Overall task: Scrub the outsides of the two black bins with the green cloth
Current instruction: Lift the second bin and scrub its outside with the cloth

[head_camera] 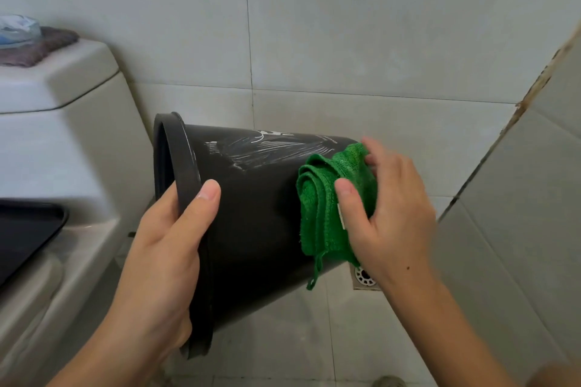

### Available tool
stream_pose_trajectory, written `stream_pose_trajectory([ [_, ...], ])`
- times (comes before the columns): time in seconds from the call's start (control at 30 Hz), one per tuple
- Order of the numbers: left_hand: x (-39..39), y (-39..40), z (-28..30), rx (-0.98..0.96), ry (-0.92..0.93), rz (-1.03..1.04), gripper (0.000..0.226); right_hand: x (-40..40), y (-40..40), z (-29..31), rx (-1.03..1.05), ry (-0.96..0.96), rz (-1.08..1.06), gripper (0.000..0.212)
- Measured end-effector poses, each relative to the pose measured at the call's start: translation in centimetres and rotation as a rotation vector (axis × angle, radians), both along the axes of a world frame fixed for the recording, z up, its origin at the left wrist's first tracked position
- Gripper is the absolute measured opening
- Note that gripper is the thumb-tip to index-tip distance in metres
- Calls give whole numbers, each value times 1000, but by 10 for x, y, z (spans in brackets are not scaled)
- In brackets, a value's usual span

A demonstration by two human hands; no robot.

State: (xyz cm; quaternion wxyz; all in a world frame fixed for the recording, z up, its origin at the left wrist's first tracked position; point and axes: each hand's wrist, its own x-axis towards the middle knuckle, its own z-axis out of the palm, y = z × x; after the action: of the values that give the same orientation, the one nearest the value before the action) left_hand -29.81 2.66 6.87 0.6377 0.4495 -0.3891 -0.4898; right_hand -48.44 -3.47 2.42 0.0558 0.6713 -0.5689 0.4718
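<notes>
One black bin (251, 217) is in view; the second is nowhere to be seen. It is held tipped on its side in the air above the tiled floor (283, 339), its long axis running left to right, the open mouth facing left toward the toilet (63, 141) and the narrower base pointing right. The left hand (166, 258) grips the rim, thumb curled over the outer side and fingers hidden inside the mouth. The right hand (386, 214) clasps the folded green cloth (327, 207), thumb on top, and presses it against the outer wall close to the base, so this hand is the nearer to the stretch to be scrubbed. Wet streaks show on the wall between rim and cloth. The next stroke would likely run leftward along the axis toward the rim. Whether anything lies inside the bin cannot be told. A floor drain (364, 276) sits just below the base.
</notes>
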Motion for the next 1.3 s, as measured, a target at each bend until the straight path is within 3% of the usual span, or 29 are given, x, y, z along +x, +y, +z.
stream_pose_trajectory([
  [0.1, -1, 0, -3, -22, -3, -28, 27, 9, 4, -8, 133, 41, 55, 77],
  [0.2, -3, 1, -5, -46, 30, -50, 26, 9, -1, -13, 153, 32, 64, 75],
  [0.27, -2, 1, -9, -78, 19, -74, 19, -1, -10, -14, 137, -50, 31, 72],
  [0.4, 2, 0, -15, -125, -7, -91, 28, -14, -26, -15, 167, -274, -86, 77],
  [0.47, 0, -2, -18, -155, -32, -102, 23, 0, -18, -16, 116, -267, -68, 78],
  [0.67, -1, -10, -26, -172, -89, -55, 34, 60, 22, -20, -283, 39, 321, 66],
  [0.73, 2, -7, -24, -179, -97, -80, 42, 50, 15, -23, -323, 51, 318, 62],
  [0.93, 11, 2, -16, -209, -163, -99, 53, -9, -22, -25, 99, -419, -76, 70],
  [1.17, 21, -8, -15, -192, -181, -250, 41, -29, -35, -16, 187, -681, -4, 76],
  [1.3, 18, -9, -16, -204, -153, -360, 54, -35, -41, -14, 187, -714, 20, 64],
])
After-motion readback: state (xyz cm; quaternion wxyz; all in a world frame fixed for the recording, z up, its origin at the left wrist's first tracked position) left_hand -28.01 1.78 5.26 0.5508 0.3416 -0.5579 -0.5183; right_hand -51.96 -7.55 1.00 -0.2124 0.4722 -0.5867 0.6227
